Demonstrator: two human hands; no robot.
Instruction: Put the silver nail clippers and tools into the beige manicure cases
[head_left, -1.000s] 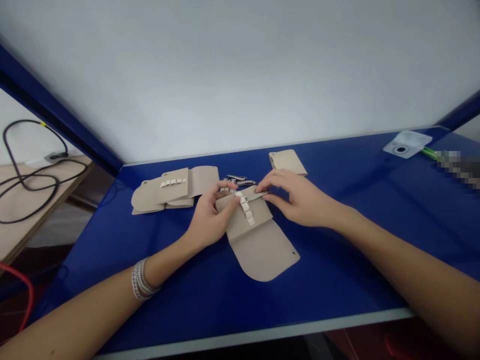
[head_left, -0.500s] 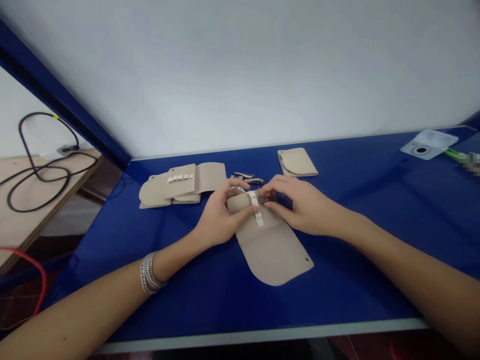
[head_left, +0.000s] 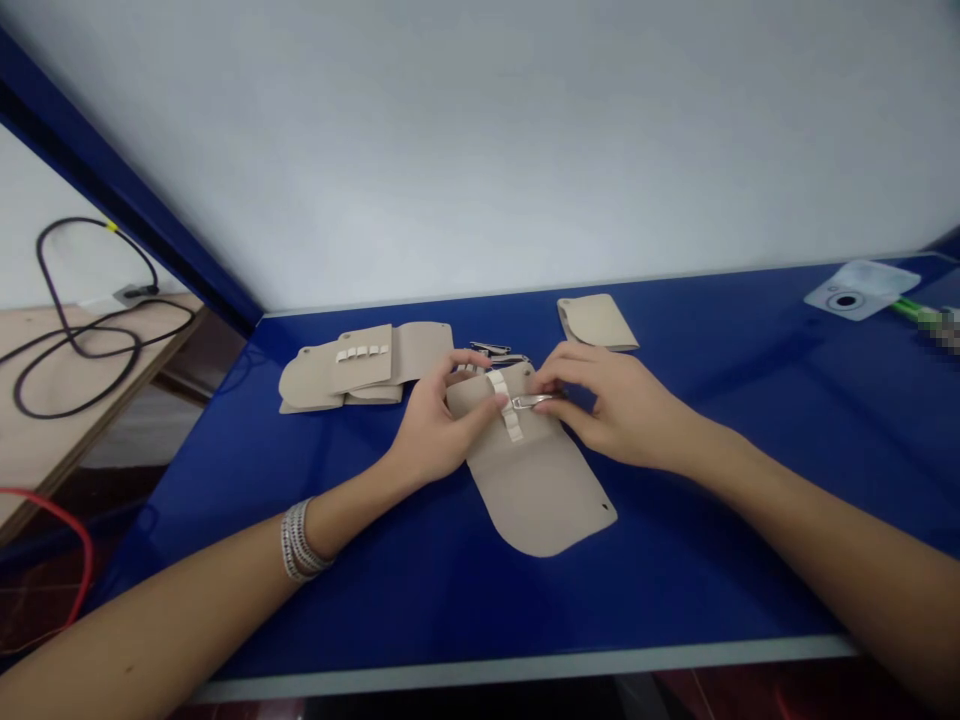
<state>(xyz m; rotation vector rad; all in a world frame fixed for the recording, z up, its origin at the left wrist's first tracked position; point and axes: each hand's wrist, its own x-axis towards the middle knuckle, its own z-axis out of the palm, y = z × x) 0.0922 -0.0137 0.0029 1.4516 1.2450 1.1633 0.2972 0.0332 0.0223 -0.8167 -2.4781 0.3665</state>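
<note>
An unfolded beige case (head_left: 536,490), with a row of white elastic loops (head_left: 504,403) across it, lies on the blue table. My left hand (head_left: 442,420) grips its far left part, thumb on top beside the loops and fingers behind. Between the thumb and fingers of my right hand (head_left: 592,395) is a small silver nail clipper (head_left: 534,400), its tip against the loops. Whether the tip is inside a loop I cannot tell. Several small metal tools (head_left: 499,352) lie just beyond the case, partly hidden by it and my left hand.
Several beige cases (head_left: 424,352) overlap at the back left, one showing white loops. A folded beige case (head_left: 598,322) rests at the back right. Farther right are a clear plastic piece (head_left: 862,290) and a green-handled item (head_left: 911,310). A black cable (head_left: 139,345) coils on the wooden table at left.
My right hand has drawn slightly back to the right, and the silver nail clipper now shows between its fingers and the loops. The held case has shifted a little away and left.
</note>
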